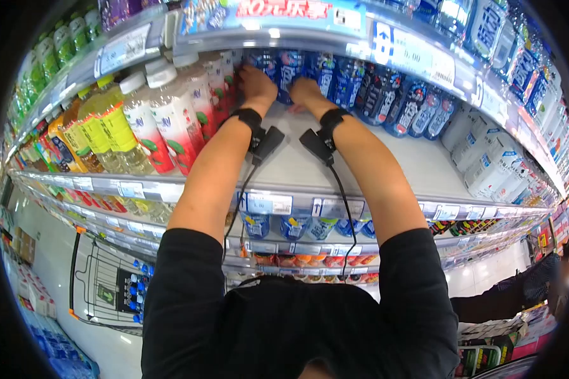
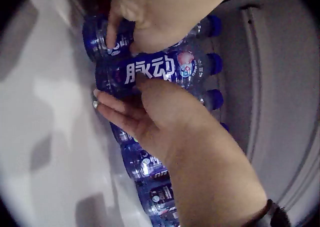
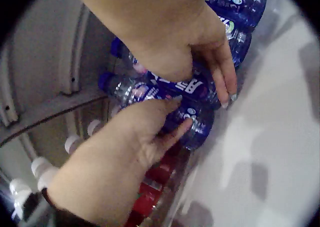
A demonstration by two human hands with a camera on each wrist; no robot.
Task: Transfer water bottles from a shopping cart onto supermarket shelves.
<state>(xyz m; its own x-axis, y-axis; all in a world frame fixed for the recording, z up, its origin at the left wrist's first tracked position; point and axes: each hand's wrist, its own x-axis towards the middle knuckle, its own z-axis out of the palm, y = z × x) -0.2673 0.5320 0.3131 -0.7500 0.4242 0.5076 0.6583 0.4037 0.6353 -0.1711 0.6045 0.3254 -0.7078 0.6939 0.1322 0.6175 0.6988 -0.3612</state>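
Note:
A front row of blue-labelled drink bottles stands upright on the shelf (image 1: 284, 158). In the head view my left hand (image 1: 257, 85) reaches to the leftmost blue bottle (image 2: 91, 37), beside the red-and-white bottles. Its thumb and a finger lie on either side of that bottle's lower part in the right wrist view. My right hand (image 1: 305, 93) grips the neighbouring blue bottle (image 2: 155, 69), thumb across the front label and fingers round its right side, near the base. The two hands are close together, and the left hand's other fingers are partly hidden.
Red-and-white bottles (image 1: 171, 132) line the shelf to the left; more blue bottles (image 1: 376, 95) continue right, then white packs (image 1: 493, 158). A price rail (image 1: 404, 54) hangs above. A shopping cart (image 1: 98, 278) stands at lower left, and another person (image 1: 518, 290) is at right.

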